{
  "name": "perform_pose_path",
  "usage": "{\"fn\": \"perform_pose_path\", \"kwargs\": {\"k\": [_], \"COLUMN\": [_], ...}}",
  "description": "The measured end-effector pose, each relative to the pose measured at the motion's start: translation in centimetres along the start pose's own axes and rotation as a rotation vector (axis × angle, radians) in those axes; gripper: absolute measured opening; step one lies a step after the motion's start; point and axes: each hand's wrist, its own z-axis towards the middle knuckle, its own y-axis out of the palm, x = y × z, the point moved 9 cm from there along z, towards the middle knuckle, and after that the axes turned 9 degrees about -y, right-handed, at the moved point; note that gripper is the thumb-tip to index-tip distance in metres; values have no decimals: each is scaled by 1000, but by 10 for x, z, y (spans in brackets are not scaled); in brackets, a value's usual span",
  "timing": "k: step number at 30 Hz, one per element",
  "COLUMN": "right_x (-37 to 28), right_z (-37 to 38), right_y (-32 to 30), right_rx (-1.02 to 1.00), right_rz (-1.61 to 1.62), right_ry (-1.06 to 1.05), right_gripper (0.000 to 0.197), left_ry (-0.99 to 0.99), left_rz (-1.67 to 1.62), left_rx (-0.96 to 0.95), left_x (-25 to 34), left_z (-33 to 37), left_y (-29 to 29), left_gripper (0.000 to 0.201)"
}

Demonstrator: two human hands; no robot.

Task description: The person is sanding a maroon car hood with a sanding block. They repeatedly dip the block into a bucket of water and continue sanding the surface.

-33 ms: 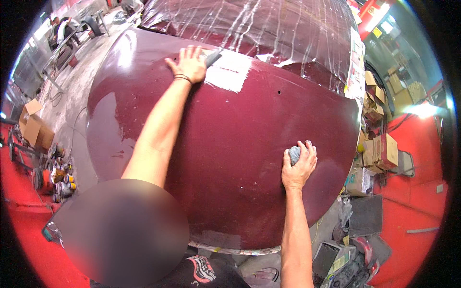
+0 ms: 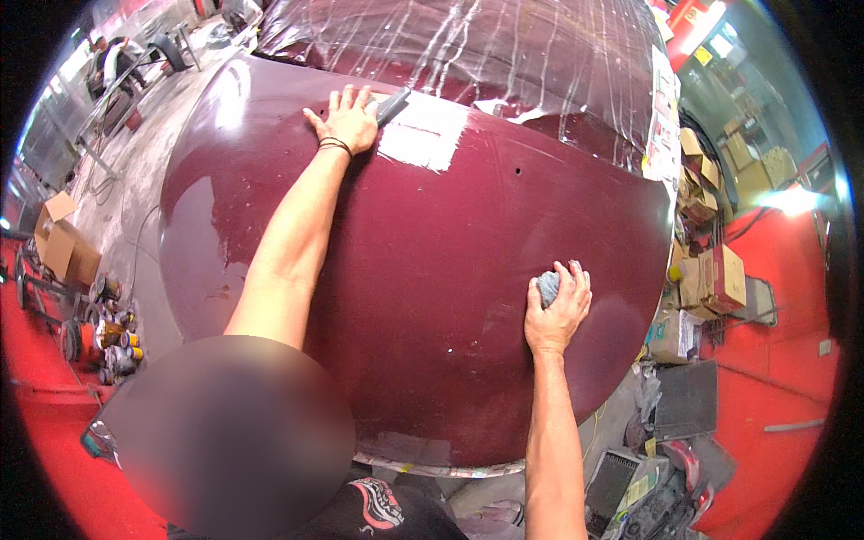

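A wide maroon car hood [image 2: 432, 243] lies before me, wet-looking at its left side. My left hand [image 2: 349, 121] is at its far edge, fingers spread, pressing a dark grey sanding block [image 2: 392, 105] that sticks out on the hand's right; the thumb is hidden. Just right of the block is a white patch [image 2: 423, 133] with streaked edges. On the right half of the hood, my right hand [image 2: 560, 310] is curled over a grey, rough wad [image 2: 549, 289], a cloth or pad, held against the surface.
Streaked plastic sheeting [image 2: 468, 40] covers the car beyond the hood. Cardboard boxes [image 2: 720, 281] and dark scrap parts [image 2: 684, 400] stand along the right. To the left are an open carton [image 2: 67, 247] and several small cans [image 2: 117, 337]. A blurred round area hides the lower left.
My left hand and the sanding block have shifted slightly left. My right hand stays at nearly the same spot with the grey wad; the whole view moves a little.
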Motion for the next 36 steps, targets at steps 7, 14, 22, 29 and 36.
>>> {"fn": "perform_pose_path", "kwargs": {"k": [7, 14, 22, 29, 36], "right_x": [0, 2, -3, 6, -6], "right_z": [1, 1, 2, -2, 1], "right_y": [1, -2, -1, -1, -3], "right_rx": [-17, 5, 5, -9, 9], "right_rz": [-14, -4, -19, -11, 16], "right_ry": [40, 24, 12, 69, 56], "right_gripper": [60, 60, 59, 59, 59], "left_ry": [506, 986, 591, 771, 574], "left_rz": [-739, -264, -158, -134, 8], "left_rx": [26, 208, 72, -31, -11], "left_x": [82, 142, 136, 136, 218], "left_z": [-46, -189, -186, -296, -163], "left_y": [-44, -24, -10, -20, 2], "left_gripper": [49, 59, 62, 65, 68]}}
